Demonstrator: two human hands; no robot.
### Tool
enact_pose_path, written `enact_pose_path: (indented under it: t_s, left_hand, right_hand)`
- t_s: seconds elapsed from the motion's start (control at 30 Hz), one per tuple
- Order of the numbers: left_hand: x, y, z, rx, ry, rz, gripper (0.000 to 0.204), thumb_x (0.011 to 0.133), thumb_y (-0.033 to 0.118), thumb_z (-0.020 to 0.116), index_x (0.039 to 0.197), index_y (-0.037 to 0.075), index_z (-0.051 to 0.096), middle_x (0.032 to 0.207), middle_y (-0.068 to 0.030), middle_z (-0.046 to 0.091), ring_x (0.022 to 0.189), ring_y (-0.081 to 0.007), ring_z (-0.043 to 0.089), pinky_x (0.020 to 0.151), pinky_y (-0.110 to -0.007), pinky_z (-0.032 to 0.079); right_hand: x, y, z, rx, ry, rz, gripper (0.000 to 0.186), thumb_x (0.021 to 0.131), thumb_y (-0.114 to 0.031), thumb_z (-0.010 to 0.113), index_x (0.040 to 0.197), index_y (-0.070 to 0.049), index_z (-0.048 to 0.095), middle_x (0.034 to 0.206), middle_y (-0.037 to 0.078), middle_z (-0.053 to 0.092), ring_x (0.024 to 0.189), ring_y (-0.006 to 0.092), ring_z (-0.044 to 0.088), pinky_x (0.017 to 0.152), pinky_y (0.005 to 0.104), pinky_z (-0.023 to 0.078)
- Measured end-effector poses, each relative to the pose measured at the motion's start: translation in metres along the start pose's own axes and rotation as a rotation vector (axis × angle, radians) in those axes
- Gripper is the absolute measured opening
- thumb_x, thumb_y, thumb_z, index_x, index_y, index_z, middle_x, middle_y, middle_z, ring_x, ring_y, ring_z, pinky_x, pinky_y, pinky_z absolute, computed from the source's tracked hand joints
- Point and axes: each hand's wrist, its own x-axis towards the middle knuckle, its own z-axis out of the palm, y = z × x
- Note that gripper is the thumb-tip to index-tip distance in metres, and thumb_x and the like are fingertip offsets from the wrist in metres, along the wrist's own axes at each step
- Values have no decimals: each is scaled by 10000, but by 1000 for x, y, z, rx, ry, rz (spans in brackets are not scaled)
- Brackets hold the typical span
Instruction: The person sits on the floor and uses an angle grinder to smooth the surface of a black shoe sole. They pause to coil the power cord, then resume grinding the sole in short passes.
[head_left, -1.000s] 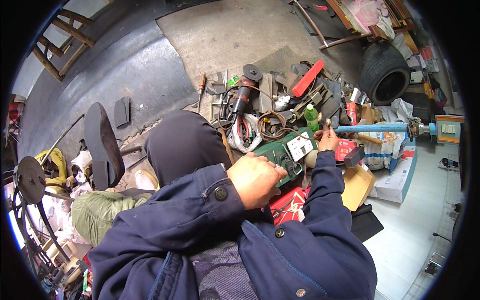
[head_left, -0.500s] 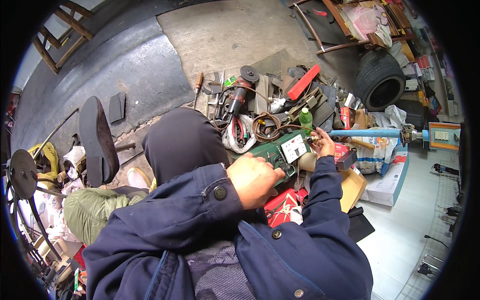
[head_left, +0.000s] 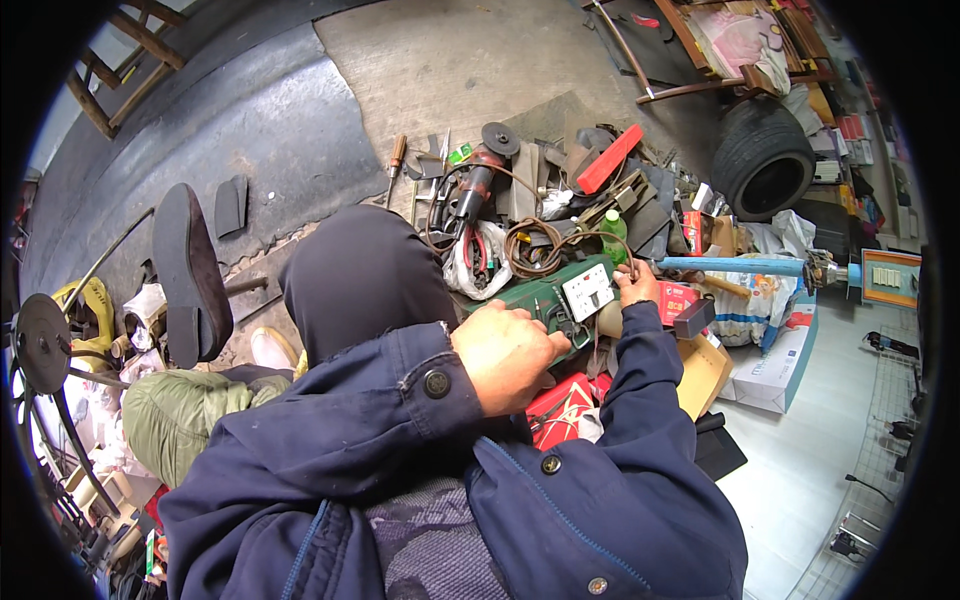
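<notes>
My left hand (head_left: 508, 358) is curled, back upward, over the near end of a green case (head_left: 530, 300). Its fingertips are hidden, so what it grips does not show. Beyond the far end of that case, my right hand (head_left: 637, 287) has thumb and fingers drawn together beside a green bottle (head_left: 613, 232). Whatever sits in that pinch is too small to make out. A white socket panel (head_left: 587, 294) lies on the case between both hands. Coiled brown cable (head_left: 533, 247) rests behind it, one strand running toward my right hand.
An angle grinder (head_left: 479, 185), pliers (head_left: 483, 255) and a red bar-shaped piece (head_left: 610, 160) lie in the heap ahead. A blue rod (head_left: 730, 265) points right from my right hand. My dark-clad knee (head_left: 365, 285) rises at left, near a shoe sole (head_left: 190, 280).
My right hand has shifted slightly left, and the brassy piece seen at its fingertips no longer shows. More of the red box beside it is visible. My left hand stays almost in place.
</notes>
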Motion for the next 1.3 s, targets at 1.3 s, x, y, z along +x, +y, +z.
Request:
enact_pose_path:
  t_s: [1.3]
  left_hand:
    - [4, -4, 9, 21, 50, 44, 391, 724, 149, 703, 1113, 120, 668, 887, -49, 672, 917, -268, 674, 826, -393, 506]
  right_hand:
    - [13, 2, -4, -449, -76, 30, 353, 738, -255, 868, 938, 7, 741, 904, 193, 751, 882, 348, 725, 849, 413, 554]
